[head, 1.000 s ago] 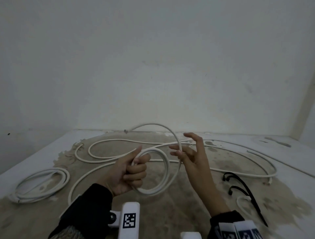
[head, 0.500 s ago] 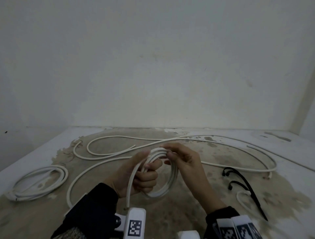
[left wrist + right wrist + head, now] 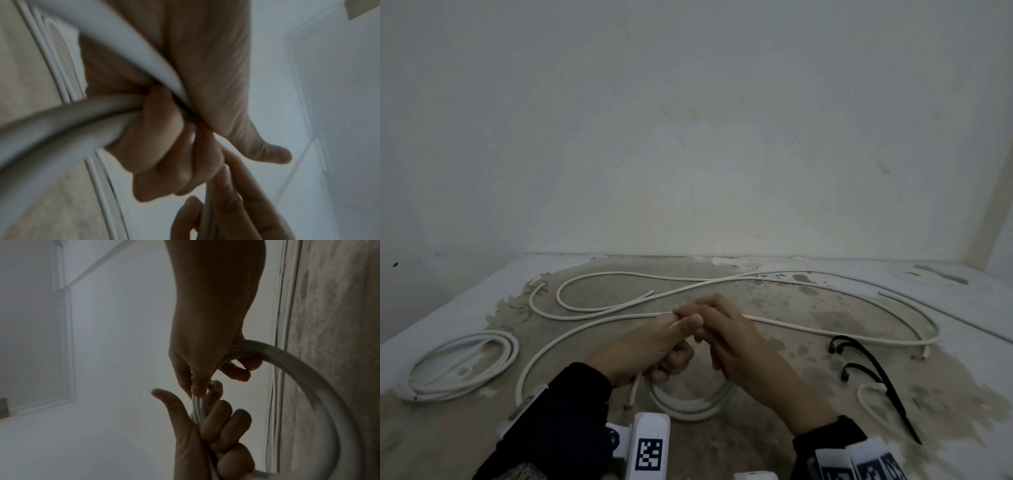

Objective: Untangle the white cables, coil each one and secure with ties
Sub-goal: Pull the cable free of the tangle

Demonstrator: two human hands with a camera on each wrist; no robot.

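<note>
A small coil of white cable (image 3: 688, 407) hangs below both hands at the table's front centre. My left hand (image 3: 654, 346) grips its strands, fingers curled and thumb out; the wrist views show the same left hand (image 3: 164, 146) (image 3: 216, 434). My right hand (image 3: 736, 339) meets it from the right and pinches the same bundle (image 3: 197, 404) just above the left fingers. A short loose end (image 3: 632, 394) dangles under the left hand. The rest of the white cable (image 3: 825, 332) trails in wide loops across the table behind the hands.
A finished coil of white cable (image 3: 462, 366) lies at the front left. Black zip ties (image 3: 866, 370) lie at the right, beside a short white cable piece (image 3: 866, 404). A white wall stands close behind the stained table (image 3: 774, 445).
The upright loop seen earlier has been folded into the coil. Both hands have come together and sunk lower, and the right hand went from spread fingers to pinching the bundle.
</note>
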